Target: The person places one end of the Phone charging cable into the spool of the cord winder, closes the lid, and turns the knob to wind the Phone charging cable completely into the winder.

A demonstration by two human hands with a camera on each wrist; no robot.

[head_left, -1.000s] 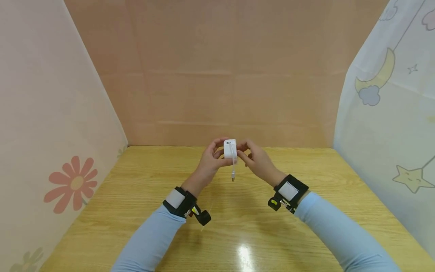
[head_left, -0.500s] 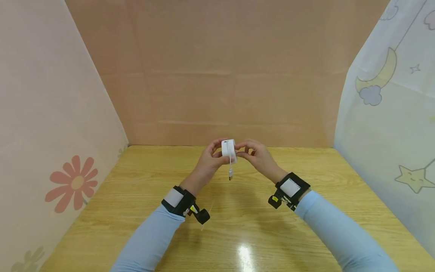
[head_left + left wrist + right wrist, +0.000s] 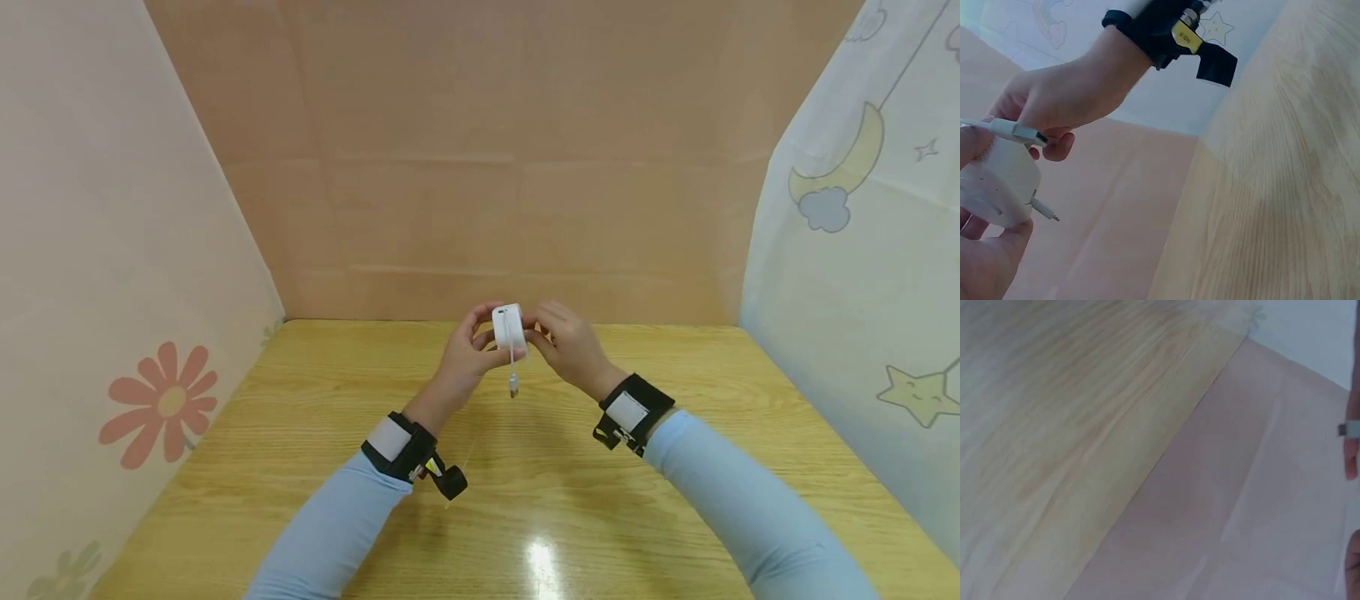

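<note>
I hold the small white charger [image 3: 507,327] up above the worktop [image 3: 525,467], between both hands, so its short cable [image 3: 513,367] can hang free with the plug [image 3: 513,386] dangling below. My left hand [image 3: 465,354] curls round the charger from the left, thumb and fingers gripping its sides. My right hand [image 3: 566,346] meets it from the right, fingertips pinching the cable against it. Both forearms angle inward, wrists raised.

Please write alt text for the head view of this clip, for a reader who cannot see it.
Above a wooden table, two hands hold a small white charger block between them: the left hand grips it and the right hand touches its other side. A short white cable dangles from the block. Both arms wear light blue sleeves and black wrist straps; printed fabric panels enclose the table.
</note>
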